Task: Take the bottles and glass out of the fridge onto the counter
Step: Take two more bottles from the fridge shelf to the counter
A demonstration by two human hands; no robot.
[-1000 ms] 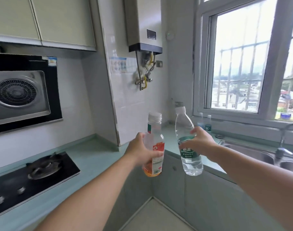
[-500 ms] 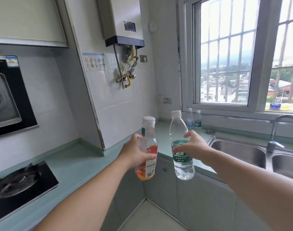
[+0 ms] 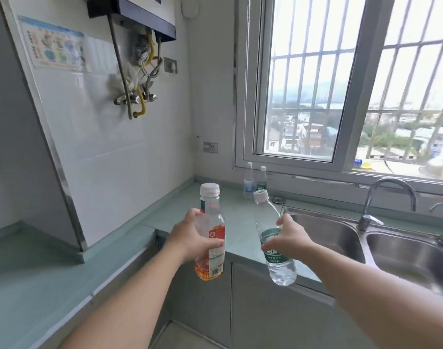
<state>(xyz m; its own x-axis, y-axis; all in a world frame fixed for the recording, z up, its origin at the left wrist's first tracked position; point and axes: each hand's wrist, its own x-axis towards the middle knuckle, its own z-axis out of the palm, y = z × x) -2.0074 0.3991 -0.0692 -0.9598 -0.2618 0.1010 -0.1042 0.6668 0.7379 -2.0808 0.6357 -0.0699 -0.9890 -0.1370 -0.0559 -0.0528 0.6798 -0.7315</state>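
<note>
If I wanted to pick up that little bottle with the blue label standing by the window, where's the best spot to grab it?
Grip the blue-label bottle around its straight middle, at the label, coming in from the front, counter-edge side. It stands upright close to the sill, and a green-label bottle stands right beside it on its right, so there looks to be little room for fingers from behind or from that side. The cap is probably too small for a firm hold.

I see a big window (image 3: 341, 96) with bars across it, and houses far outside. Under it sits a shiny metal sink (image 3: 326, 238) with two bowls. A curved tap (image 3: 389, 197) stands behind the sink. On the wall by the corner hangs a water heater (image 3: 140, 18) with yellow and grey pipes (image 3: 142, 79) under it. A colourful sticker (image 3: 55, 44) is on the white tiles beside it. A small wall plug (image 3: 210, 147) sits near the window. Grey cupboard doors (image 3: 273, 311) are below me.
</note>
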